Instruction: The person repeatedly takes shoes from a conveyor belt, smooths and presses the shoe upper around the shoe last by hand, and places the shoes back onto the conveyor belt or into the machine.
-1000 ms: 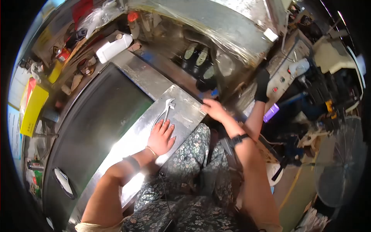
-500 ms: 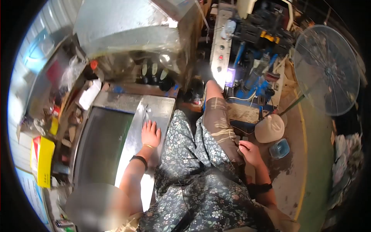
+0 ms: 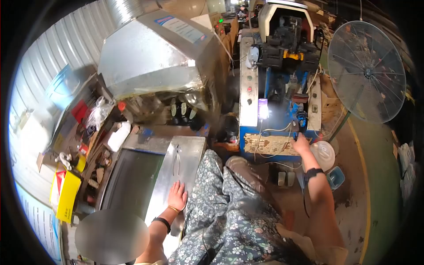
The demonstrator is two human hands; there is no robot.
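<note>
My left hand lies flat with spread fingers on a shiny metal ledge, holding nothing. Just beyond its fingertips, a pair of metal pliers rests on the ledge, apart from the hand. My right hand reaches to the front edge of a blue machine bench. Its fingers are closed around something small and dark, too hidden to name. Beside them is a blue and black item.
Left of the ledge is a dark belt surface, with a yellow box further left. A metal hood stands ahead. At right are a large fan, a whitish container and a blue basket.
The view has swung toward the bench and fan. My right hand has gone from the ledge's edge, past my lap, to the bench. The black-gloved hand seen earlier is gone. My left hand stays on the ledge.
</note>
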